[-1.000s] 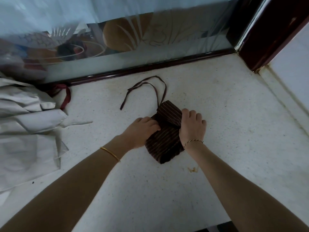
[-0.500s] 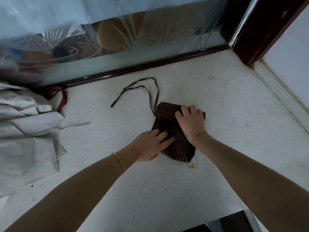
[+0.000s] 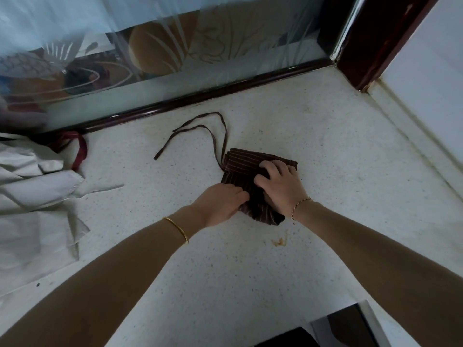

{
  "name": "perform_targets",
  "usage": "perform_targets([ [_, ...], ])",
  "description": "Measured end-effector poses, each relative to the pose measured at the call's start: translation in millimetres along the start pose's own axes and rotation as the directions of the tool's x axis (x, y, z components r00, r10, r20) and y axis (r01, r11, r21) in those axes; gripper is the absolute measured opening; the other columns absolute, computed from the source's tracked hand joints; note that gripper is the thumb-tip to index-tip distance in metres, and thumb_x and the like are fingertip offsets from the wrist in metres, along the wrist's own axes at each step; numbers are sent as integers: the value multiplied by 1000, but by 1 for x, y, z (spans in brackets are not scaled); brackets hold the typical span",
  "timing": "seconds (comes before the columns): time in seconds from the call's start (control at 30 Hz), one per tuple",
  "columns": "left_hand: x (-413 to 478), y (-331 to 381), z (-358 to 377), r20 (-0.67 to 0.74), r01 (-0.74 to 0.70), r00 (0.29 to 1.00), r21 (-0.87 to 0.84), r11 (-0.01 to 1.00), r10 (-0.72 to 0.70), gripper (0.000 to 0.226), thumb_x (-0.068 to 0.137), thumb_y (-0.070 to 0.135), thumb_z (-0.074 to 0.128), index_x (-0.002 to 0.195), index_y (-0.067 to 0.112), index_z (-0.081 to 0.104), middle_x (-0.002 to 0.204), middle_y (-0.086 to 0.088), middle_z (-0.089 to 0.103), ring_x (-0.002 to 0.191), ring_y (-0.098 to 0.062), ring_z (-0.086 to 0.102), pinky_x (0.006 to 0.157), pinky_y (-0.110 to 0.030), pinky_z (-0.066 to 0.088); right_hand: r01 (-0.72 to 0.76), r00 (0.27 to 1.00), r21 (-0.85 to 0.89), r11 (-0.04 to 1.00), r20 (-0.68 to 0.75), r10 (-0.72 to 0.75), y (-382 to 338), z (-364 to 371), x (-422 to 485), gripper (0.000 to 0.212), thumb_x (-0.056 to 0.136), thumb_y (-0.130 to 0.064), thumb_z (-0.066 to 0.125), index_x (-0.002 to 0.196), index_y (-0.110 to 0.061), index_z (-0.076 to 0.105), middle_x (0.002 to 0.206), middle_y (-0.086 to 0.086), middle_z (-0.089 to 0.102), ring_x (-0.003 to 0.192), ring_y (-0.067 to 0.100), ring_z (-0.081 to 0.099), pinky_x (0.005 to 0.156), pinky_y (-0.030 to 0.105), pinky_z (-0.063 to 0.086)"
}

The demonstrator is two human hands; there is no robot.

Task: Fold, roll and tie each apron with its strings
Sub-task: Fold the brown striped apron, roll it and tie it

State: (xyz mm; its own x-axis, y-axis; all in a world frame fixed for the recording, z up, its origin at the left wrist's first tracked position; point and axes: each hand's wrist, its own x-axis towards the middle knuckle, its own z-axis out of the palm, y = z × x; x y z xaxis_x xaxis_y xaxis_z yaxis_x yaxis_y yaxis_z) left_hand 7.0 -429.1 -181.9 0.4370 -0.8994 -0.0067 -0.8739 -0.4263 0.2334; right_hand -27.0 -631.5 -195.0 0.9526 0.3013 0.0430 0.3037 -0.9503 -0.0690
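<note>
A dark brown striped apron (image 3: 244, 162) lies folded into a small bundle on the speckled white counter (image 3: 325, 156). Its two thin strings (image 3: 198, 127) trail loose toward the back left. My right hand (image 3: 278, 186) sits on top of the bundle with curled fingers gripping a fold. My left hand (image 3: 220, 204) holds the bundle's near left edge, fingertips tucked into the cloth. Both hands hide the middle of the bundle.
A heap of pale cream aprons (image 3: 32, 204) lies at the left, with a red strap (image 3: 80, 151) beside it. A frosted glass panel in a dark frame (image 3: 200, 96) closes the back; a white wall (image 3: 426, 83) runs along the right. A dark object (image 3: 350, 326) sits at the counter's near edge.
The bundle has turned and lies flatter and wider. My right hand moved onto its top and my left hand shifted to its near left edge.
</note>
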Motion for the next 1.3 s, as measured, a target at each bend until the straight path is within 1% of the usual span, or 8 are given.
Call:
perform_targets([
  [0.17, 19, 2, -14, 249, 202, 953, -100, 974, -172, 25, 98, 16, 42, 117, 11, 57, 104, -7, 60, 94, -22, 54, 75, -28, 40, 37, 992, 154, 987, 114, -55, 10, -18, -2, 16, 78, -24, 61, 84, -16, 73, 124, 12, 55, 122, 41, 44, 90, 58, 42],
  [0.27, 30, 2, -17, 300, 311, 920, -174, 934, -251, 24, 99, 19, 39, 112, 11, 58, 101, -7, 61, 91, -24, 57, 73, -28, 39, -87, 951, 297, 951, 310, -10, 10, -38, 1, 52, 92, -47, 30, 91, -19, 74, 142, -1, 39, 139, 25, 20, 112, 47, 21],
  [0.43, 42, -1, -16, 355, 414, 869, -142, 899, -344, 25, 100, 21, 39, 115, 11, 55, 102, -9, 61, 88, -24, 58, 72, -29, 41, -86, 858, 236, 968, 511, -48, 4, -46, 5, 60, 85, -66, 46, 118, -19, 64, 155, 1, 21, 145, 27, 0, 118, 43, 10],
  [0.9, 31, 0, -5, 162, 569, 813, -19, 822, -559, 21, 98, 25, 44, 111, 8, 42, 96, -11, 57, 80, -27, 58, 69, -37, 47, -93, 978, 346, 934, 209, 20, 16, -13, -4, 17, 88, -21, 62, 96, -8, 69, 144, -3, 44, 143, 18, 19, 115, 24, 14],
  [1.0, 28, 6, -2, 52, 577, 815, 21, 817, -577, 20, 94, 18, 51, 108, 10, 39, 95, -9, 53, 70, -23, 55, 61, -34, 47, -104, 990, 417, 903, 126, 55, 15, -10, -8, 23, 78, -8, 69, 79, -16, 47, 133, 6, 52, 135, 24, 34, 110, 28, 27],
  [1.07, 22, 6, 1, -37, 531, 847, 127, 838, -530, 27, 86, 14, 62, 107, 9, 46, 95, -9, 53, 69, -20, 53, 59, -30, 46, -97, 995, 469, 878, 59, 79, 17, -7, -11, 36, 72, 1, 69, 82, -15, 38, 117, 11, 57, 119, 31, 48, 98, 36, 43],
  [1.17, 15, 6, 6, -205, 254, 959, 327, 910, -194, 18, 76, 9, 63, 94, 9, 62, 93, -9, 60, 81, -24, 58, 72, -34, 49, -51, 997, 470, 881, -20, 68, 17, -2, -13, 45, 66, 7, 69, 89, -16, 37, 105, 8, 53, 98, 28, 54, 77, 36, 49],
  [1.3, 6, 9, 11, -128, 85, 990, 217, 973, -58, 31, 79, 21, 43, 100, 9, 64, 100, -8, 62, 86, -24, 59, 73, -32, 49, 21, 999, 429, 903, -44, -2, 18, -2, -14, 47, 63, 14, 66, 92, -15, 42, 111, 10, 52, 97, 25, 54, 75, 28, 47],
])
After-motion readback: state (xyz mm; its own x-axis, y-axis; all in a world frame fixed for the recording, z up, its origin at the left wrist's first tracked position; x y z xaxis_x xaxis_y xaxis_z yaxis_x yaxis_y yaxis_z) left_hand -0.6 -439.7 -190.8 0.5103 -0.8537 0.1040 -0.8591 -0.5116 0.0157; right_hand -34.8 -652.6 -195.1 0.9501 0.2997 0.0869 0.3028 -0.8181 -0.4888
